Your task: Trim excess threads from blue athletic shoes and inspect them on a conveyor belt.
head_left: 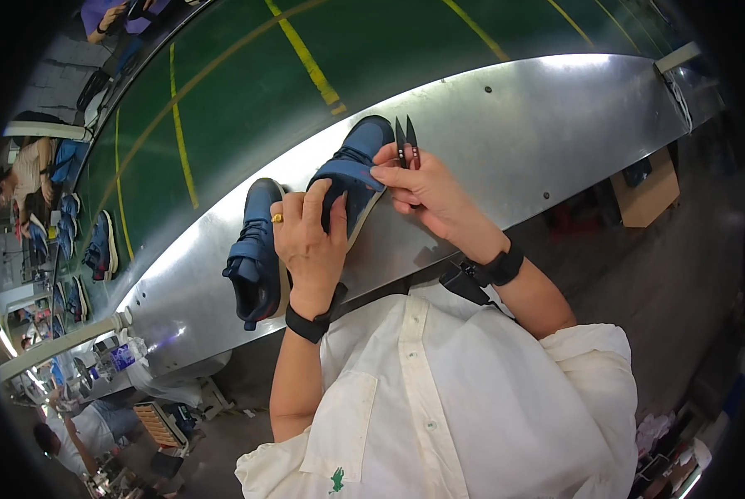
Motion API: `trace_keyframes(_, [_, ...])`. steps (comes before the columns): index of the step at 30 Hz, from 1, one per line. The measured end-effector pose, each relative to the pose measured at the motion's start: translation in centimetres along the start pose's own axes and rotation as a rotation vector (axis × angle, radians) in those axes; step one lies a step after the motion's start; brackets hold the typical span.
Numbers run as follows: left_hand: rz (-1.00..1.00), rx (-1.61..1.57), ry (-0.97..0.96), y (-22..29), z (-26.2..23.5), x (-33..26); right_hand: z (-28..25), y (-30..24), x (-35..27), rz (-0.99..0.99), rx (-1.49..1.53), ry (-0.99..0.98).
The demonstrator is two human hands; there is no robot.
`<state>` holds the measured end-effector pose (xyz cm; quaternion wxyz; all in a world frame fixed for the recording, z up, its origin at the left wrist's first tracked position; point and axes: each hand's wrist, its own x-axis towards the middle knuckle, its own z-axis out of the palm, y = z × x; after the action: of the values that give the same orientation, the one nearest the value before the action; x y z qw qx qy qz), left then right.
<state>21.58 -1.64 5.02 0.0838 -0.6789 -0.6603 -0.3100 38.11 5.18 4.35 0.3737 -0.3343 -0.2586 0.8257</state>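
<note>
Strap point(351, 173) handled on one shoe point(361, 150), scissors point(400, 137) in the same hand

The shoe sits toward the far edge of the surface point(489, 133), left of its middle, toe pointing at that edge; whether its whole sole rests on the metal cannot be told. The left hand point(310, 239) grasps it around the opening, fingers bent over the collar and thumb on the near side. The right hand point(426, 185) grasps the scissors, tips apart and aimed toward the far edge, while its thumb and forefinger seem to pinch the strap's right end. The other shoe point(254, 237) lies just to the left, toe toward the far edge and heel by the near edge, its strap lying across.

The step in hand looks like working the strap of the first shoe, either lifting it or settling it; which of these cannot be told. No blade touches the shoe. The next move seems to call for a firm left-hand hold and a careful right-hand pinch, with the tips kept clear of the upper. Should a loose thread need cutting, the scissors would have to be turned toward it first.
</note>
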Motion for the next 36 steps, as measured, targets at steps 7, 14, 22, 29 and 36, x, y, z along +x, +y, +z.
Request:
trace_keyframes(7, [0.123, -0.034, -0.073, 0.0, -0.6, 0.5, 0.3, 0.5, 0.3, -0.012, 0.117, 0.017])
trace_keyframes(14, [0.095, -0.007, -0.049, 0.2, -0.1, 0.8, -0.3, 3.5, -0.1, -0.014, 0.166, 0.090])
trace_keyframes(22, [0.052, -0.048, -0.024, 0.0, 0.1, 0.4, 0.8, 6.5, -0.4, -0.080, -0.037, 0.213])
trace_keyframes(29, [0.052, -0.079, 0.009, -0.1, 0.3, -1.2, -0.8, 6.5, -0.3, -0.062, -0.371, 0.245])
trace_keyframes(36, [0.187, -0.060, 0.037, 2.4, -0.1, -3.2, -1.7, -1.6, -3.5, -0.556, -0.986, 0.209])
